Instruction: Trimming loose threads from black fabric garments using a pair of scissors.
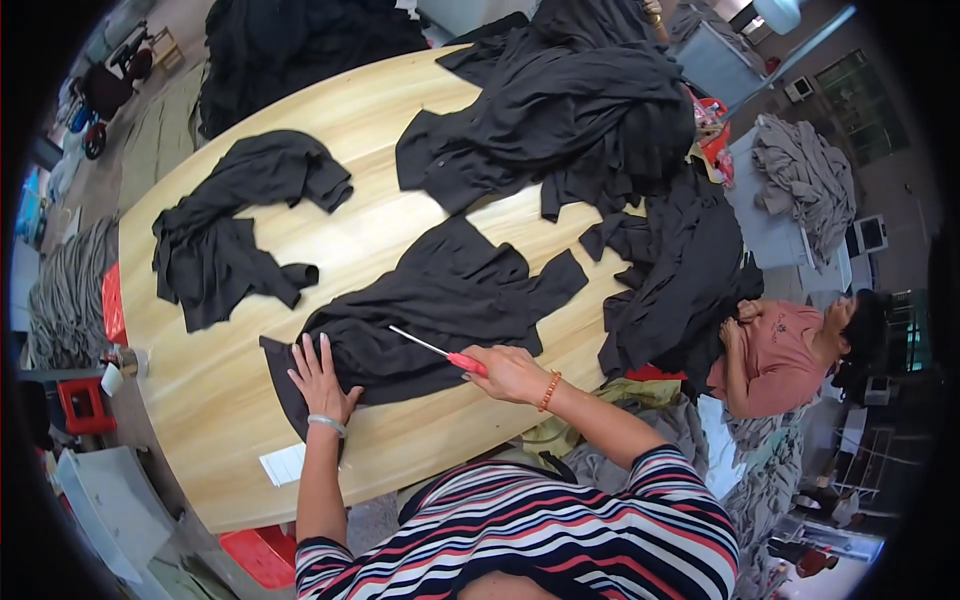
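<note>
A black garment [420,290] lies spread on the pale wooden table [220,430] in front of me. My left hand [322,380] rests flat on its left end, fingers spread, holding nothing. Closed around a red-handled tool [467,364] with a thin metal shaft, shaped like a screwdriver, my right hand [505,374] is over the garment's near right part. The shaft points left and away from me, across the black cloth. My right fingers partly hide the handle.
Another black garment [230,220] lies curved at the far left. Black clothes are heaped at the far right [570,110] and right edge [680,270]. A white paper [284,465] is near my left forearm. A person in a pink top [785,360] sits to the right.
</note>
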